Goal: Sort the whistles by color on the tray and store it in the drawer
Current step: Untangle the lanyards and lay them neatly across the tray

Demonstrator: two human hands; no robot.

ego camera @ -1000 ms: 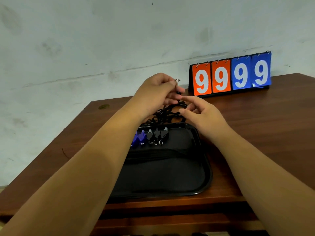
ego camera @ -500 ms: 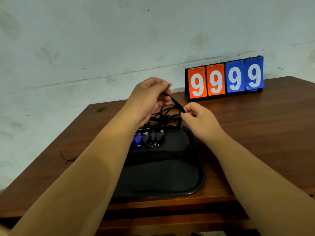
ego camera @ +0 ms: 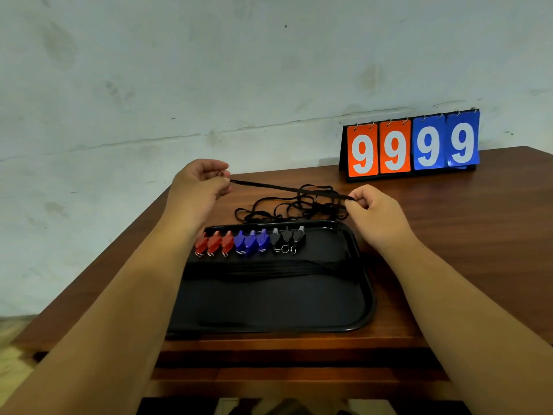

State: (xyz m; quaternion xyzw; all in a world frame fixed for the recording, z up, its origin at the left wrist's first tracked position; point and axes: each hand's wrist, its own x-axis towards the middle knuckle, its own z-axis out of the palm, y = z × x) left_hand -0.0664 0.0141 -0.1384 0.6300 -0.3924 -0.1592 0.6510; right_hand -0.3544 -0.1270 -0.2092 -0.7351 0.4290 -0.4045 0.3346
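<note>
On the near half of the wooden table (ego camera: pixel 466 235), a black tray (ego camera: pixel 363 298) holds straightened black cords (ego camera: pixel 269 269) laid side to side. Beyond them, along the tray's far rim, stand three red whistles (ego camera: pixel 214 243), three blue whistles (ego camera: pixel 250 241) and three black whistles (ego camera: pixel 286 238), mouthpieces pointing away, rings toward the viewer. Above a tangle of loose cord (ego camera: pixel 299 205), the left hand (ego camera: pixel 199 187) and right hand (ego camera: pixel 375 214) each pinch an end of one lanyard (ego camera: pixel 287 189), stretched taut crosswise. What the left fingertips grip is hard to make out. A scoreboard (ego camera: pixel 411 145) stands farthest back.
</note>
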